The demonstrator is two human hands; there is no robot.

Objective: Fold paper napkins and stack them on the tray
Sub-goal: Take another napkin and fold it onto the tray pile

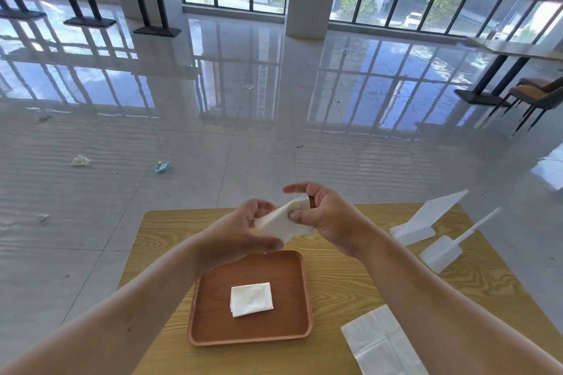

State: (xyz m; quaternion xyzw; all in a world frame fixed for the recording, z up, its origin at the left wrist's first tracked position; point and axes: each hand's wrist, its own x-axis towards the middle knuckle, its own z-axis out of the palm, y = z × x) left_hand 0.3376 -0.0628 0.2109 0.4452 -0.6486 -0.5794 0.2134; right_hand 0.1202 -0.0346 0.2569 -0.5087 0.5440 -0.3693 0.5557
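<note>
A white paper napkin (281,220), partly folded, is held in the air above the far edge of the brown wooden tray (213,307). My left hand (240,231) grips its left end and my right hand (329,216) pinches its right end between thumb and fingers. One folded white napkin (251,299) lies flat in the middle of the tray. An unfolded napkin (380,344) lies on the table at the front right, partly under my right forearm.
The tray sits on a light wooden table (350,277). A white plastic napkin holder (426,219) and a white scoop-like tool (451,248) stand at the table's right side. Litter lies on the glossy floor beyond; chairs and tables stand far right.
</note>
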